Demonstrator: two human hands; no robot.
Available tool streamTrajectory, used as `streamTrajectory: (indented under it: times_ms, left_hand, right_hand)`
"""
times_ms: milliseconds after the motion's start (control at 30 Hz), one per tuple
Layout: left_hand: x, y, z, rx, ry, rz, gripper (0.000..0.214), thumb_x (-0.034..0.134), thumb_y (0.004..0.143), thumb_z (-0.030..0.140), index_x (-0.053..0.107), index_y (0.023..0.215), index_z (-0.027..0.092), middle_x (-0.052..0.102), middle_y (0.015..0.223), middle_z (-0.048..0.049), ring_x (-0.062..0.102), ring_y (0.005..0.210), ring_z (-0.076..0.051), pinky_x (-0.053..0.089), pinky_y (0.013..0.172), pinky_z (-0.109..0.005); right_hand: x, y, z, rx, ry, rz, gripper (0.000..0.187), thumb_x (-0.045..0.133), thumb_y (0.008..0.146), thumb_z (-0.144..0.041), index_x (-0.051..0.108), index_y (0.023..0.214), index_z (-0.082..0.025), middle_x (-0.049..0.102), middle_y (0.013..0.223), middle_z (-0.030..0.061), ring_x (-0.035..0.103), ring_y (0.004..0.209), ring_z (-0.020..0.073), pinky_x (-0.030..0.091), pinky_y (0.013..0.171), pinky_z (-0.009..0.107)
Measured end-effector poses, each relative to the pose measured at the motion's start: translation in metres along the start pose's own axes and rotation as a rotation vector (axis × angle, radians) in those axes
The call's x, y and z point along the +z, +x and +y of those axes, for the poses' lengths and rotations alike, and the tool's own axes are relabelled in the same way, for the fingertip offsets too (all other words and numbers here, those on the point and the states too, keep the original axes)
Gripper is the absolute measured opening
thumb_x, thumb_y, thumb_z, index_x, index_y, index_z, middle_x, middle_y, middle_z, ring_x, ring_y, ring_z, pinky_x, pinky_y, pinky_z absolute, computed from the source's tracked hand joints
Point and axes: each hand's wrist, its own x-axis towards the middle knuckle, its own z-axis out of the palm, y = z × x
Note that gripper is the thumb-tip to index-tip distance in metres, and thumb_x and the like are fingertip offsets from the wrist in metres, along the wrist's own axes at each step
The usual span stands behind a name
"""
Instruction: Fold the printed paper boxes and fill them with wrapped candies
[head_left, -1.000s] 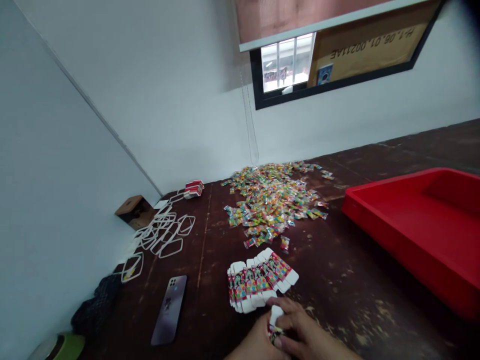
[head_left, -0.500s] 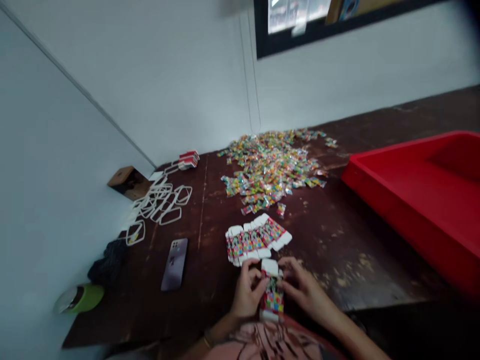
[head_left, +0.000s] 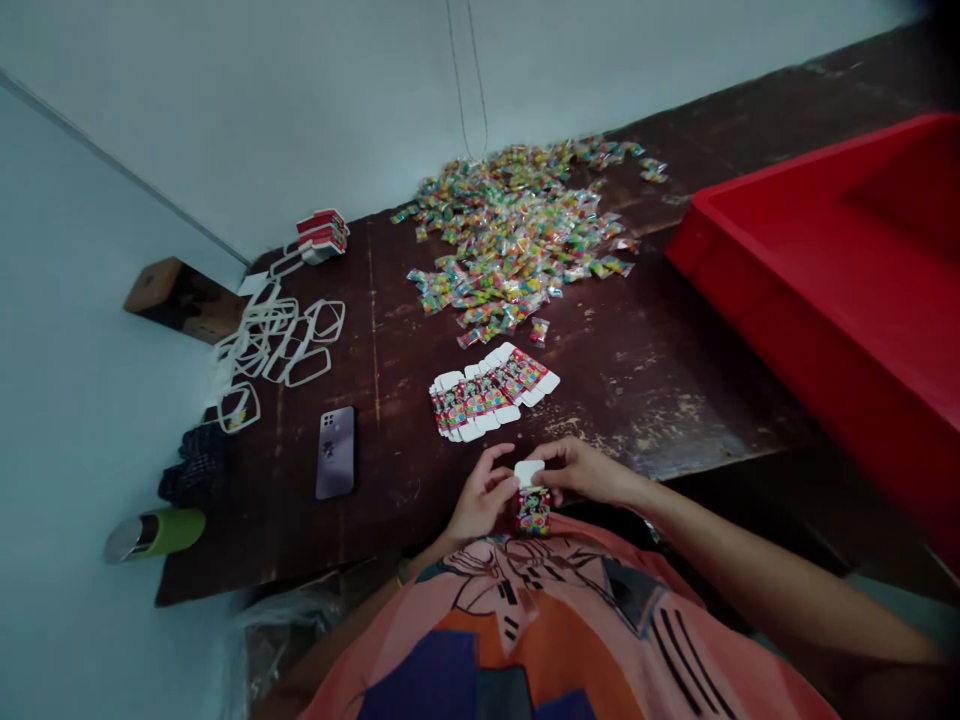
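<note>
Both hands hold one small printed carton at the near edge of the dark wooden table. My left hand pinches its left side, and my right hand grips its right side by the white top flap. Just beyond them lies a fanned stack of flat printed cartons. A big heap of small colourful wrapped candies is spread farther back, by the wall.
A red tray fills the right side. A purple phone lies to the left, with white cut-out card frames, a small red-white stack, a wooden block, a dark cloth and a green bottle.
The view has tipped down, so the window has left the picture and my shirt shows. My hands have drawn the carton back to the table's near edge and stood it upright.
</note>
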Motion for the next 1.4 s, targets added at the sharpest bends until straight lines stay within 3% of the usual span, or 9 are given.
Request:
streamTrajectory:
  times_ms: [133,267,500,767,933,1067,1200,1267,1400]
  left_hand:
    - [0.005,0.010,0.000,-0.112,-0.362,-0.102,0.060,0.063,0.068,0.020,0.051,0.127,0.021,0.065,0.109,-0.0070,0.060,0.096,-0.020,0.045,0.086,-0.033]
    - [0.000,0.008,0.000,-0.120,-0.429,-0.224,0.060,0.063,0.068,0.018,0.053,0.128,0.019,0.062,0.121,-0.0100,0.058,0.107,-0.024,0.043,0.092,-0.036]
    - [-0.014,0.011,-0.012,-0.058,-0.227,-0.279,0.086,0.074,0.069,0.026,0.032,0.144,0.026,0.055,0.131,-0.0128,0.059,0.107,-0.024,0.044,0.089,-0.034]
    - [-0.019,0.017,-0.011,0.015,-0.064,-0.228,0.087,0.074,0.069,0.025,0.030,0.145,0.025,0.042,0.143,-0.0157,0.051,0.119,-0.027,0.043,0.090,-0.032]
    - [-0.021,0.017,-0.011,0.031,0.062,-0.219,0.074,0.072,0.066,0.021,0.047,0.135,0.017,0.051,0.135,-0.0140,0.049,0.120,-0.027,0.039,0.098,-0.035]
    - [-0.031,0.017,0.011,0.063,0.342,-0.191,0.077,0.066,0.068,0.015,0.038,0.141,0.017,0.063,0.107,-0.0075,0.058,0.094,-0.018,0.044,0.087,-0.032]
    - [-0.062,0.008,0.043,-0.007,0.755,-0.393,0.057,0.068,0.065,0.015,0.060,0.121,0.020,0.065,0.094,-0.0011,0.057,0.084,-0.017,0.043,0.082,-0.029]
    - [-0.074,0.002,0.054,-0.047,0.856,-0.508,0.033,0.070,0.064,0.018,0.069,0.097,0.019,0.065,0.087,0.0005,0.057,0.081,-0.017,0.044,0.079,-0.029]
    - [-0.077,0.003,0.050,-0.030,0.493,-0.397,0.035,0.065,0.075,0.027,0.057,0.108,0.019,0.062,0.101,-0.0037,0.059,0.086,-0.017,0.048,0.075,-0.029]
  right_hand:
    - [0.005,0.005,-0.008,-0.267,-0.289,0.042,0.031,0.058,0.086,-0.041,0.074,0.077,-0.016,0.069,0.088,0.0057,0.061,0.078,0.0155,0.049,0.071,0.027]
    - [0.007,0.007,-0.009,-0.258,-0.353,0.085,0.026,0.060,0.085,-0.039,0.075,0.090,-0.018,0.070,0.086,0.0060,0.063,0.078,0.0173,0.050,0.070,0.028]
    - [0.002,-0.009,-0.006,-0.507,-0.687,-0.038,0.032,0.051,0.091,-0.023,0.064,0.120,-0.027,0.063,0.116,0.0078,0.057,0.106,0.0198,0.047,0.091,0.035]
    - [0.025,0.000,0.037,-0.349,-0.415,0.395,0.030,0.057,0.088,-0.025,0.062,0.118,-0.025,0.069,0.101,0.0054,0.064,0.092,0.0194,0.050,0.087,0.035]
    - [0.030,-0.005,0.028,-0.438,-0.477,0.194,0.016,0.057,0.088,-0.023,0.069,0.098,-0.023,0.069,0.100,0.0056,0.062,0.096,0.0194,0.048,0.087,0.033]
    - [-0.005,0.012,-0.001,-0.484,-0.520,0.073,0.018,0.052,0.091,-0.028,0.069,0.097,-0.023,0.070,0.098,0.0039,0.064,0.092,0.0175,0.049,0.085,0.031]
    - [-0.086,0.066,-0.044,-0.559,-0.781,0.522,0.022,0.051,0.090,-0.030,0.069,0.100,-0.021,0.066,0.111,0.0083,0.058,0.106,0.0231,0.043,0.096,0.039]
    - [-0.121,0.093,-0.063,-0.532,-0.924,0.580,0.020,0.061,0.082,-0.027,0.069,0.100,-0.020,0.064,0.117,0.0108,0.053,0.112,0.0272,0.038,0.100,0.042]
    - [-0.141,0.120,-0.071,-0.517,-0.959,0.571,0.018,0.067,0.075,-0.022,0.069,0.092,-0.018,0.069,0.100,0.0122,0.057,0.101,0.0273,0.042,0.093,0.040]
